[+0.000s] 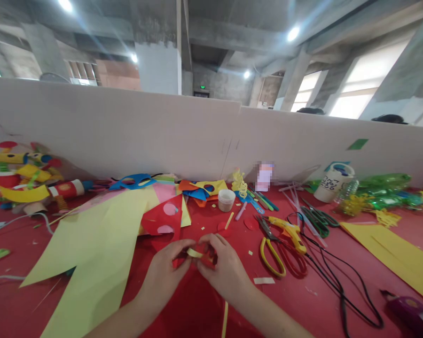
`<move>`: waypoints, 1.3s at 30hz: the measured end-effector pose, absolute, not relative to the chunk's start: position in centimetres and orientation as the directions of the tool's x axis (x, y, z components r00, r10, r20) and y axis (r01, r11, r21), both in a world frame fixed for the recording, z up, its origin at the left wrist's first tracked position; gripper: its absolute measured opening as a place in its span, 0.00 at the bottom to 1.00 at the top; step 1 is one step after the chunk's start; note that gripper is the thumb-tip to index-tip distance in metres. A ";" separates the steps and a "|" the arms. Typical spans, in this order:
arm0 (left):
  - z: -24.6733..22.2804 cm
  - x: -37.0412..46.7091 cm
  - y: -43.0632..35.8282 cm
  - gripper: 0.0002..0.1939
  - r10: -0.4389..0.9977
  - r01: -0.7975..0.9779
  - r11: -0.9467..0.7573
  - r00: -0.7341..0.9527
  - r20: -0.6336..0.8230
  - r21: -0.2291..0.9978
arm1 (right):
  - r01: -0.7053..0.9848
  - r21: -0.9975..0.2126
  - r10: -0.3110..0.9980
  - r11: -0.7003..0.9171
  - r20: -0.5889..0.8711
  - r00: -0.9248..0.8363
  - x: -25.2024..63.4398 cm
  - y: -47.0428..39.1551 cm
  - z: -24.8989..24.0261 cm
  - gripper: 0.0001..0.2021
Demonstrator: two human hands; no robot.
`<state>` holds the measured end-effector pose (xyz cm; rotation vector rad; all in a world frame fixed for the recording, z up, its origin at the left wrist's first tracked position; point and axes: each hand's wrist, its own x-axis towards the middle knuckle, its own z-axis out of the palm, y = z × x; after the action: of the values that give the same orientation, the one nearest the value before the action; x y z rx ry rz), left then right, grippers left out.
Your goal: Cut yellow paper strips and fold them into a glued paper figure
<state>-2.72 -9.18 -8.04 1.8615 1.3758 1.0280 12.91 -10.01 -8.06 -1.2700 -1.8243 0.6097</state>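
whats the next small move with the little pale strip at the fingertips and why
Perhaps pinch the pale yellow strip a little flatter: it looks slightly curved, the left hand and right hand meet around it, and the yellow glue gun lies unheld.

Is a strip point(194, 253), pale yellow, short and narrow, paper-like in look. Sits raised over the bench point(313, 300), well apart from the back edge, between the fingertips of the left hand point(169, 265) and the right hand point(225, 260). Runs crosswise, tilted slightly, lower toward the right. Seems gently curved. Disappears partly among the fingers; cannot be seen whole. Looks too blurred to tell whether folded or layered.
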 end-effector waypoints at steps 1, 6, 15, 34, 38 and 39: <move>-8.1 -2.8 -9.2 0.15 0.952 0.529 -0.305 0.165 0.257 0.792 | 0.545 -0.724 0.903 0.423 0.390 -0.182 12.8 -10.1 -8.1 0.15; -8.9 -3.0 -9.1 0.16 0.889 0.661 -0.436 0.211 0.406 0.611 | 0.670 -0.485 0.794 0.562 0.543 -0.272 12.7 -10.4 -8.5 0.15; -8.3 -2.9 -8.7 0.10 0.912 0.678 -0.375 0.146 0.384 0.632 | 0.766 -0.326 0.781 0.554 0.524 -0.341 13.2 -10.1 -8.8 0.07; -8.0 -3.1 -8.0 0.08 0.977 0.287 -0.072 0.214 0.010 0.955 | 0.412 -0.884 0.972 0.219 0.163 -0.167 13.1 -9.2 -8.8 0.05; -8.1 -3.1 -8.0 0.09 0.981 0.266 -0.047 0.196 -0.007 0.963 | 0.390 -0.908 0.981 0.149 0.088 -0.171 13.4 -8.9 -9.0 0.06; -8.1 -3.0 -8.1 0.09 0.982 0.263 -0.041 0.189 -0.010 0.964 | 0.348 -0.929 0.979 0.128 0.063 -0.192 13.4 -8.8 -9.1 0.06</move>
<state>-3.00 -8.07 -8.07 1.4987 1.2472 0.9384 13.43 -8.77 -9.06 -1.3067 -1.6593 1.0678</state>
